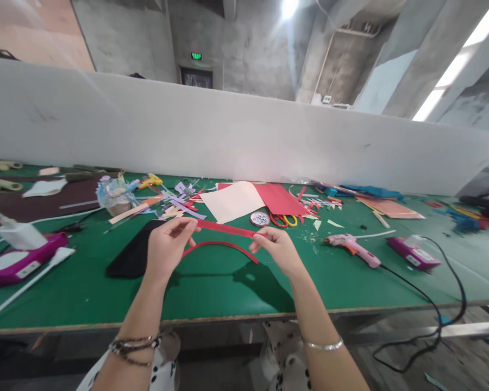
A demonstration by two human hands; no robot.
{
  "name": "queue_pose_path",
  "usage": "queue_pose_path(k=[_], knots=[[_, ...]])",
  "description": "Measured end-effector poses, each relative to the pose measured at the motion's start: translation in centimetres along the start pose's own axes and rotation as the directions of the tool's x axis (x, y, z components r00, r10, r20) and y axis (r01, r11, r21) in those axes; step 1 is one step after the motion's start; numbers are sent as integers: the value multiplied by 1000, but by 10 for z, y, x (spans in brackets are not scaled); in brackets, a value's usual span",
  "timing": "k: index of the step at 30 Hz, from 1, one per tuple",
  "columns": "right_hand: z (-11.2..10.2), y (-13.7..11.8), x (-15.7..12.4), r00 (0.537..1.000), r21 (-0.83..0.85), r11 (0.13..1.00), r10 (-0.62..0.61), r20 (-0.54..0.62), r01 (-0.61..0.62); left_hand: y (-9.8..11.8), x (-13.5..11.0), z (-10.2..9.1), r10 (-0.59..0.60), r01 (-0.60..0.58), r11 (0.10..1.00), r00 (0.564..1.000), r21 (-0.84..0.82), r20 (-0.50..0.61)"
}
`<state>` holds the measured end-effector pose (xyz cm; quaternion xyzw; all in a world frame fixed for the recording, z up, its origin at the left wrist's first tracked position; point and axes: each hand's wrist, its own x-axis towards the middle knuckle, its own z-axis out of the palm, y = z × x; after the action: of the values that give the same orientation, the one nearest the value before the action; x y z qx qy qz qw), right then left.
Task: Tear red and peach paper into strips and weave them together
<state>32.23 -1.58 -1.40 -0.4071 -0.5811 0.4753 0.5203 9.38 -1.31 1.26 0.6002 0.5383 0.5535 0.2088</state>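
A flat red paper strip (pixel 226 228) is stretched between my two hands above the green table. My left hand (pixel 169 244) pinches its left end, and my right hand (pixel 277 247) pinches the right end. Just below it curves a narrower red strip (pixel 220 243); its left end runs behind my left fingers, so I cannot tell whether it is held there. A black phone (pixel 130 252) lies beside my left hand. Beyond the hands are a pale pink sheet (pixel 234 201), a red sheet (pixel 279 199), a round white tin (pixel 259 219) and scissors (pixel 285 220) with red and yellow handles.
At right lies a pink glue gun (pixel 356 250), its black cord running off the table edge near a purple power strip (pixel 414 253). Another purple power strip (pixel 26 260) with white plugs sits at left. Paper scraps (pixel 183 198) litter the back, before a white partition (pixel 236 130).
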Motion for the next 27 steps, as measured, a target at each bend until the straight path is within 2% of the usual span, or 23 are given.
queue_pose_path(k=[7,10,14,17,19,21,23,24,26,27], knots=[[-2,7,4,995,163,987,15,-95,0,-3,1,1,-19,18,999,999,-27,-47],[-1,7,5,993,146,989,-14,-119,31,-1,0,3,-20,20,1000,998,-8,-55],[-1,6,5,987,31,993,-106,-121,110,-3,0,3,-15,17,999,998,35,-69],[-3,4,3,983,-78,983,-170,-72,165,-6,2,-1,3,0,991,1000,131,-25],[-3,1,0,978,-210,956,-211,-5,205,-5,3,-1,73,-70,959,997,273,0],[-1,-5,-4,967,-356,899,-244,78,256,0,0,1,194,-184,885,981,429,19],[4,-10,-8,952,-436,846,-262,160,306,9,-6,9,302,-314,810,947,495,106],[6,-12,-9,945,-441,838,-263,192,323,14,-11,13,336,-390,793,921,468,197],[10,-14,-10,939,-409,850,-252,235,331,24,-20,23,341,-492,798,845,347,412],[12,-14,-10,939,-383,865,-243,245,324,27,-24,27,318,-504,815,801,284,508]])
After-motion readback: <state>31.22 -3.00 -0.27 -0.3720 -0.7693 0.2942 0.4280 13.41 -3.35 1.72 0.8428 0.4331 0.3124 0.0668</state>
